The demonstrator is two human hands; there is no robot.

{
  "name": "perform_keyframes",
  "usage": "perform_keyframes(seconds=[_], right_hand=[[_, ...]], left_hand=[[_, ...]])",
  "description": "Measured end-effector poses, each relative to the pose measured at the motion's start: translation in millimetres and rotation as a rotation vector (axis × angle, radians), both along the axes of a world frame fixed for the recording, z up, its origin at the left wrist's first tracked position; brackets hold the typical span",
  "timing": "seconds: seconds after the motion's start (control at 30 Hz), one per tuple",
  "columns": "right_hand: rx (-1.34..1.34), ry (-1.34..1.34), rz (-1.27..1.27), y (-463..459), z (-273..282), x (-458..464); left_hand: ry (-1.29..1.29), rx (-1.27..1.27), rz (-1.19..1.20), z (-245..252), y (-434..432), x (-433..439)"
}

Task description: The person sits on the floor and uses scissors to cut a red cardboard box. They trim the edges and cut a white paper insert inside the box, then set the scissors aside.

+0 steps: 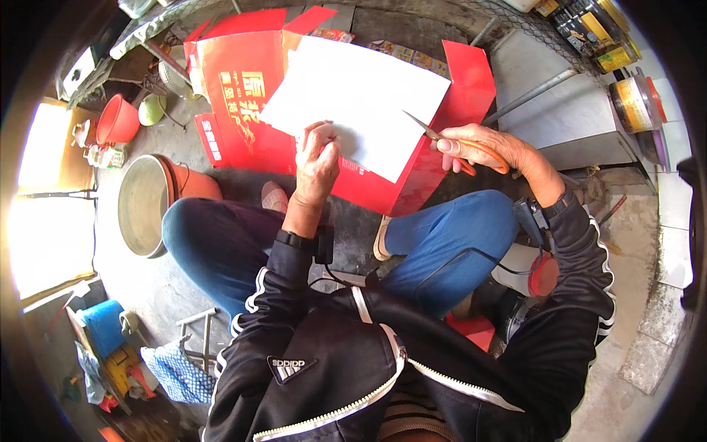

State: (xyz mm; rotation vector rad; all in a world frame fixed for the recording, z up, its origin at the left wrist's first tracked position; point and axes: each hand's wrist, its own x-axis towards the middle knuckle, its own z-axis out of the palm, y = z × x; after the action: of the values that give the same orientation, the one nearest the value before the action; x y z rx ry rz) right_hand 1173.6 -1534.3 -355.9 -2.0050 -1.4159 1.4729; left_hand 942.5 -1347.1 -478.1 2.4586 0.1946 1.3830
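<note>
A large white sheet [364, 94] lies tilted across a red cardboard box [381, 199] that bears printed writing. My left hand [319, 157] is over the sheet's near edge, its fingers curled in. A shadow falls on the sheet beside it. Whether those fingers pinch the sheet or something small, I cannot tell. In my right hand [480, 146] is a pair of scissors [489, 152] with orange handles, the thumb and fingers around the loops. Their dark metal blades point up and left over the sheet's right part, and the blades look nearly together.
Left of my knee stands a deep bucket [144, 207]; beyond it are a red basin [119, 119] and a green bowl [152, 109]. A metal-legged stand [530, 94] is at the right. A lidded white tub [522, 271] sits by my right leg, crossed by a black cable [469, 250].
</note>
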Motion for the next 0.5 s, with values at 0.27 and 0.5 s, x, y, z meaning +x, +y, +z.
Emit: perform_keyframes(seconds=[0.27,0.5], right_hand=[[-0.036,-0.034,-0.020,-11,12,-32],[-0.100,-0.049,-0.042,-11,21,-52]], left_hand=[[0.014,-0.043,-0.011,9,-7,-20],[-0.023,-0.037,-0.008,16,-13,-35]])
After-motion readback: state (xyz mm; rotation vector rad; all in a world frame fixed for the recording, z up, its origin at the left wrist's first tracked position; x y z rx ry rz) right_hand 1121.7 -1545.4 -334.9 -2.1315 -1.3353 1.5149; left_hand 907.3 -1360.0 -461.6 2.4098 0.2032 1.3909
